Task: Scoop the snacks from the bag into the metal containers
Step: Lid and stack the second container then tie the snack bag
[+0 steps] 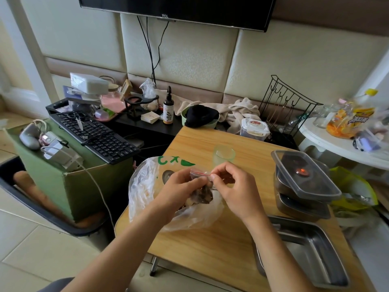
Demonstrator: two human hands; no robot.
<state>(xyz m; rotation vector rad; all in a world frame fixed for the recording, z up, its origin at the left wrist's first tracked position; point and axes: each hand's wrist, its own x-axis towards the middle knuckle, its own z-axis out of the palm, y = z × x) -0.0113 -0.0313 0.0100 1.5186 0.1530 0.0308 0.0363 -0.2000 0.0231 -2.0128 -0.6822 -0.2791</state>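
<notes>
Both hands hold a small clear zip bag of dark brown snacks above the wooden table. My left hand grips its left side; my right hand pinches the red zip strip at the top. Under them lies a larger clear plastic bag with green print. An empty metal tray sits at the near right of the table. Behind it stand stacked metal containers, topped by a clear plastic lid.
A clear glass stands behind my hands. A black keyboard lies on a green box to the left. Clothes, a snap-lid box and a wire rack crowd the back. A white round table with snack packets is right.
</notes>
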